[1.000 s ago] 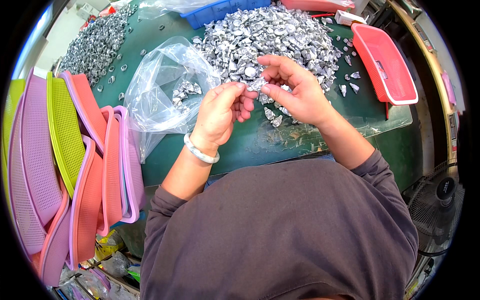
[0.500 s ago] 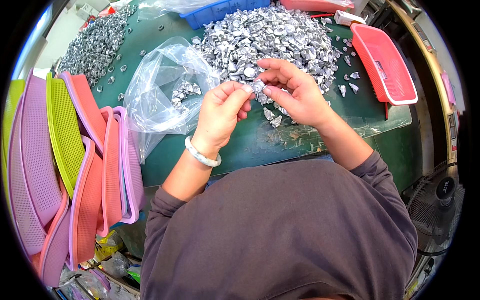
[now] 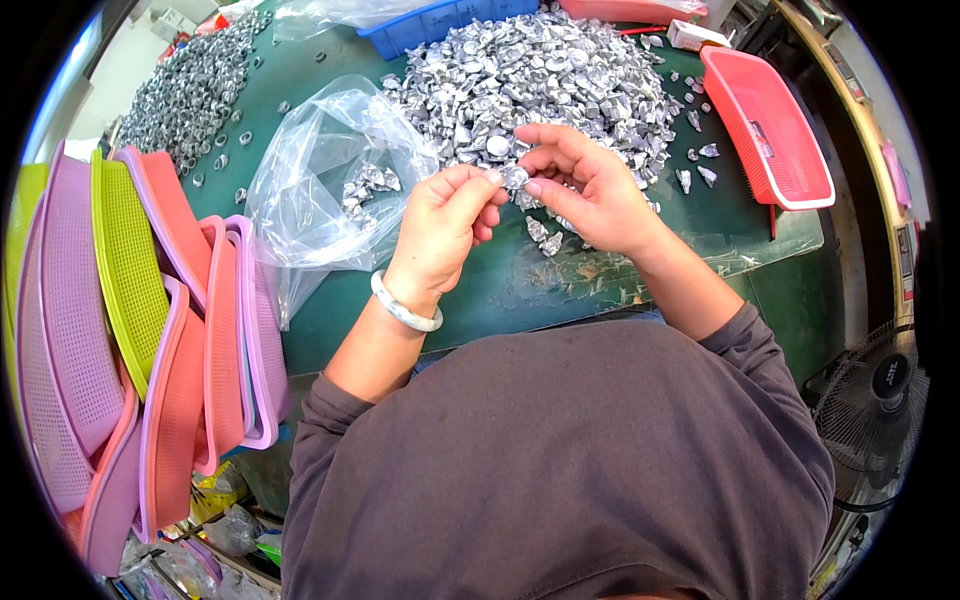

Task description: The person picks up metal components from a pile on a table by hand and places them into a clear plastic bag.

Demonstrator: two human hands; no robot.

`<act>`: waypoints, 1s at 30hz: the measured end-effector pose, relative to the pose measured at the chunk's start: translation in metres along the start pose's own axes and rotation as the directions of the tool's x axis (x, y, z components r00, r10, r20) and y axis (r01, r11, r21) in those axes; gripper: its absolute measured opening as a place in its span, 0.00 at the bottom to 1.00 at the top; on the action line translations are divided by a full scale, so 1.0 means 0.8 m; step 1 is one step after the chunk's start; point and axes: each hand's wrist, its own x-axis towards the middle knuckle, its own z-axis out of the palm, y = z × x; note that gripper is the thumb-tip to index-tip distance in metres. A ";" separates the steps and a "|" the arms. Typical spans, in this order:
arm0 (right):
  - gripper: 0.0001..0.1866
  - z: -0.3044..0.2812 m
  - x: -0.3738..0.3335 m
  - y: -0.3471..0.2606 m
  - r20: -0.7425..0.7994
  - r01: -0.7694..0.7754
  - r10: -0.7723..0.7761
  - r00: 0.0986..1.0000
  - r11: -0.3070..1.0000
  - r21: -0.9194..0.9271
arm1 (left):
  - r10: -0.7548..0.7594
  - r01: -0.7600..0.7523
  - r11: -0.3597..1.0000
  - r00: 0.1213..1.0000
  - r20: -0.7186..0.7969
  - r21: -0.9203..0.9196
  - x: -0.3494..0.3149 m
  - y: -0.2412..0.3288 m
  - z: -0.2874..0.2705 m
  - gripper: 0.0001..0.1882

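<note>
Between my two hands, at the near edge of a large heap of silvery metal pieces (image 3: 540, 80), is one small silvery metal piece (image 3: 514, 179). My left hand (image 3: 445, 225), with a pale bangle (image 3: 405, 305) at the wrist, pinches it between thumb and forefinger. The thumb and forefinger of my right hand (image 3: 595, 195) close on its other side, while the remaining fingers curl loosely above. Left of my left hand lies a clear plastic bag (image 3: 320, 190) with several similar silvery pieces inside. A few loose pieces (image 3: 543, 236) rest on the green table just below my hands.
Small metal rings (image 3: 190, 90) are heaped at the far left. Stacked perforated plastic baskets (image 3: 130, 270) crowd the left side. A pink basket (image 3: 770, 130) stands at the right, a blue bin (image 3: 445, 22) at the back. A black fan (image 3: 880, 400) is at lower right.
Both hands stay in nearly the same place with the small piece. The fingers of my right hand have shifted very slightly downward.
</note>
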 end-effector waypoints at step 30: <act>0.25 -0.001 -0.003 0.001 0.012 -0.007 0.005 1.000 0.989 0.149 | -0.018 0.018 1.000 0.999 0.031 0.015 0.005 -0.018 -0.006 0.07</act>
